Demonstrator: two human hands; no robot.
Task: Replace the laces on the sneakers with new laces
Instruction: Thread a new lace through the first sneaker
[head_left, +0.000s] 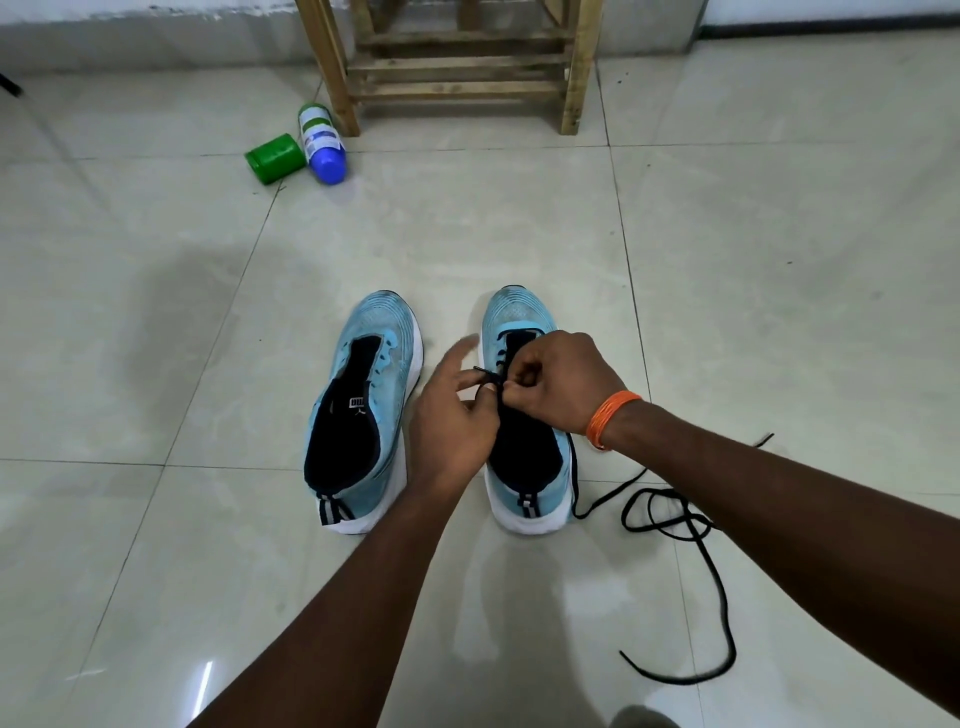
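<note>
Just right of centre, our left hand and right hand both pinch the dark lace above one sneaker; the other sneaker beside it stands unlaced, so we judge most work remains

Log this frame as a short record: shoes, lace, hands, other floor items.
left sneaker: blue, unlaced, on tiled floor
right sneaker: blue, lace in the eyelets near the toe
black lace: loose loops on the floor right of the right sneaker
right hand: pinches lace above the tongue; orange band at wrist
left hand: at the lace tip, grip unclear
other: green container and blue-capped bottle lying by wooden frame
</note>
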